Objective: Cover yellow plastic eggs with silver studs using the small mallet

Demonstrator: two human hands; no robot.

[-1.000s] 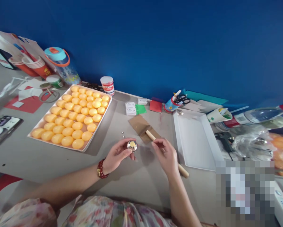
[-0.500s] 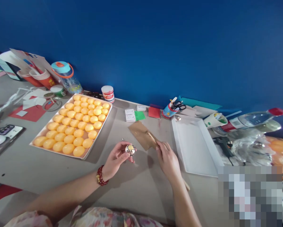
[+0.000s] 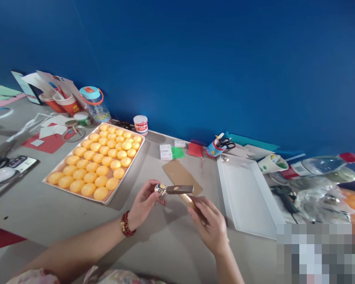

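Observation:
My left hand [image 3: 144, 203] is closed around a small ball [image 3: 160, 189] that is yellow with shiny silver studs, held just above the grey table [image 3: 171, 244]. My right hand [image 3: 211, 227] grips the wooden handle of a small hammer [image 3: 180, 190]. Its dark metal head lies level and touches the right side of the ball. A red bead bracelet [image 3: 124, 223] sits on my left wrist.
A white tray [image 3: 124, 179] of several yellow balls lies to the left. An empty white tray [image 3: 248, 193] is on the right. Brown card [image 3: 177, 173] lies behind my hands. Cups, scissors, a tape tin, bottles and paper scraps line the blue wall.
My right hand picked the hammer up off the brown card and swung its head over to the ball. My left hand kept hold of the ball.

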